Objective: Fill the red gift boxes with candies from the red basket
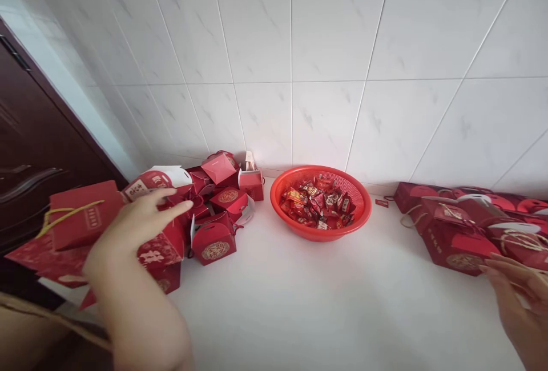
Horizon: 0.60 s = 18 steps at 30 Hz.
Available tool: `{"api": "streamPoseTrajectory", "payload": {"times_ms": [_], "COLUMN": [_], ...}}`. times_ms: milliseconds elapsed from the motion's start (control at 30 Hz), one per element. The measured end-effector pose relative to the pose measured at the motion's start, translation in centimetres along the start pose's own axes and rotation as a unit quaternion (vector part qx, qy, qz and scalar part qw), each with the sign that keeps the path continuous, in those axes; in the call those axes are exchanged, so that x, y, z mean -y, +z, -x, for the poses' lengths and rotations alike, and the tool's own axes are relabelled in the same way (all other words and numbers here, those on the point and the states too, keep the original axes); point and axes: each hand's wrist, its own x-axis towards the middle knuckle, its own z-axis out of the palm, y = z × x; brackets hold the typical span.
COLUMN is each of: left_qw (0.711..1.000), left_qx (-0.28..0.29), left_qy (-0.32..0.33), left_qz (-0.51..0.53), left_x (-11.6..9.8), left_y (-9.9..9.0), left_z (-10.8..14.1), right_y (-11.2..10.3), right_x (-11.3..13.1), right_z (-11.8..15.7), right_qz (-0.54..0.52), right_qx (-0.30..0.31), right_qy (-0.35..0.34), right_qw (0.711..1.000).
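Note:
My left hand (137, 222) reaches over the pile of red gift boxes on the left. Its fingers are stretched out and apart, with nothing visible held in them. Just beyond the fingertips lies a small red candy box (214, 238) with a round gold emblem, its flap partly open. At the right edge my right hand (516, 297) is partly cut off, its fingers extended beside a red gift box (456, 240) with a gold emblem. Cord handles run close to these fingers; whether they touch is unclear.
Between the two groups of boxes stands a red plastic basket (321, 234) with wrapped candies (319, 202). A small red packet (381, 203) lies near the tiled wall (325, 120). A dark red door (38, 114) is at the left. The white tabletop (317, 297) spans the front.

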Motion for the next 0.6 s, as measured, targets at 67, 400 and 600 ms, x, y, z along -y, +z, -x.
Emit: {"api": "streamPoseTrajectory", "payload": {"times_ms": [67,400,600], "left_qw": [0.992,0.942,0.989], "left_qx": [0.017,0.327,0.019], "left_qy": [-0.048,0.012,-0.05], "left_qz": [-0.118,-0.072,-0.141], "left_x": [-0.3,-10.3,-10.2], "left_y": [1.5,7.9,3.0], "left_z": [-0.2,3.4,3.7], "right_y": [-0.4,-0.6,-0.1], "right_x": [1.5,2.6,1.5], "right_z": [0.4,0.6,-0.1], "right_qz": [-0.021,-0.046,-0.049], "right_qx": [0.016,0.078,0.079], "right_qy": [0.034,0.096,0.089], "right_qw": [0.999,0.991,0.992]}}
